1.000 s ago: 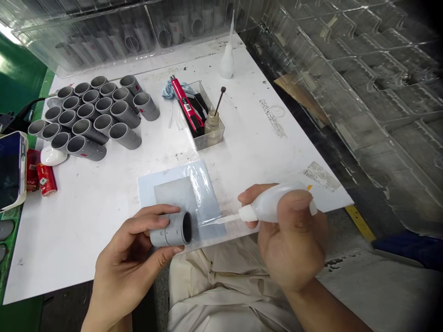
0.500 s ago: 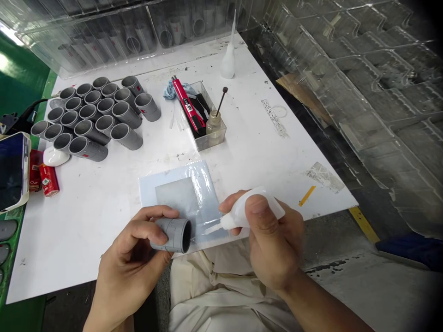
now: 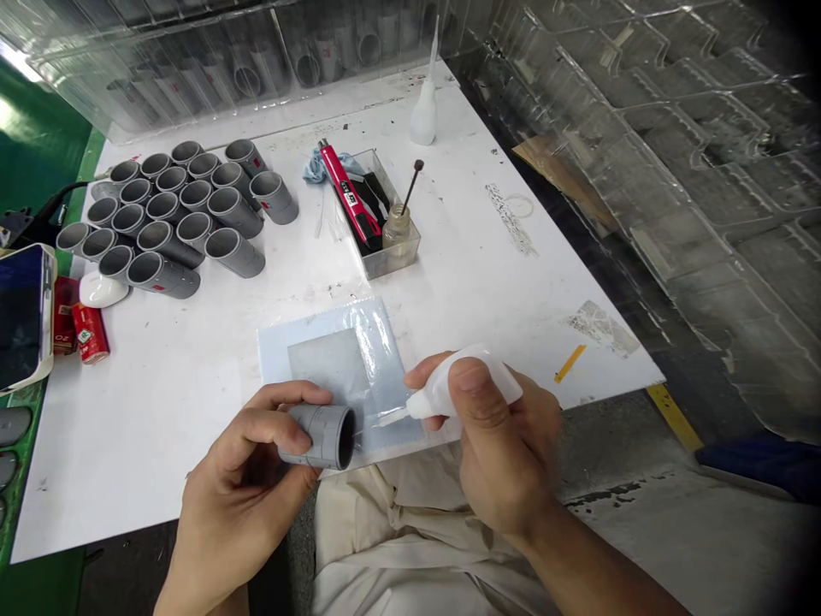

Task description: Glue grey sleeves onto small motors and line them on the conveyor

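Observation:
My left hand (image 3: 247,479) is closed round a short grey pipe fitting (image 3: 321,435), held on its side with the open end facing right. My right hand (image 3: 504,453) grips a white squeeze bottle (image 3: 465,381) whose thin nozzle points left, its tip almost at the fitting's mouth. Both are held over the near edge of a pale blue plastic sheet (image 3: 333,355) on the white table (image 3: 192,376).
A stack of several grey pipe fittings (image 3: 176,218) lies at the back left. A clear box (image 3: 385,222) holds a red cutter (image 3: 346,192) and a small jar with a brush. Another white bottle (image 3: 423,111) stands behind. A phone (image 3: 19,312) and red packets lie left.
My right hand has brought the squeeze bottle left and down, so the nozzle tip now reaches the fitting's open end. The left hand tilted the fitting slightly.

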`<state>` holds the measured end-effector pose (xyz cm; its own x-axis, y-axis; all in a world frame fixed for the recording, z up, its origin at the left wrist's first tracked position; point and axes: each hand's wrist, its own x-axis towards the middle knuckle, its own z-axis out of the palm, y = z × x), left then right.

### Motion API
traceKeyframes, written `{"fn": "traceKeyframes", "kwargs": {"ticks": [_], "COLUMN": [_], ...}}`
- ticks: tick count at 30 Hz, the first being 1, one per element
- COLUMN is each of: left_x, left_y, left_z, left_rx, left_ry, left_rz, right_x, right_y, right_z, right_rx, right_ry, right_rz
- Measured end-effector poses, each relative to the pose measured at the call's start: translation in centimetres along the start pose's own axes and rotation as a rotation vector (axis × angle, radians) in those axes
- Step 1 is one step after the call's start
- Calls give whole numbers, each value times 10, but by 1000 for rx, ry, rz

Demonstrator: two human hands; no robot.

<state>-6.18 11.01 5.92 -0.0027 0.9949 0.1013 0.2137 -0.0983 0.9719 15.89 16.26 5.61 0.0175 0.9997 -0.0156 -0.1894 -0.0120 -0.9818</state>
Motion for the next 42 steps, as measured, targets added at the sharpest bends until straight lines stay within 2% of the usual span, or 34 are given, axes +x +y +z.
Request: {"fn": "traceKeyframes", "kwargs": {"ticks": [11,16,21,29,42], "left_x": [1,2,1,0,1], "left_y": [0,1,1,0,1], "left_z": [0,2,2,3,3], "left_rx": [-10,-17,-36,-41,-38], "left_ry": [3,13,29,48,51], "left_rz": [6,-6,-11,-23,-28], "right_x": [5,5,3,1,3], "right_y": [-3,-5,-4,-1,-2], "right_z": [4,4,1,-2,3], "right_rx": [-35,69,66,88,24], "right_ry": [67,111,40,4,73], "right_rz": [9,-1,8,-11,-3]}}
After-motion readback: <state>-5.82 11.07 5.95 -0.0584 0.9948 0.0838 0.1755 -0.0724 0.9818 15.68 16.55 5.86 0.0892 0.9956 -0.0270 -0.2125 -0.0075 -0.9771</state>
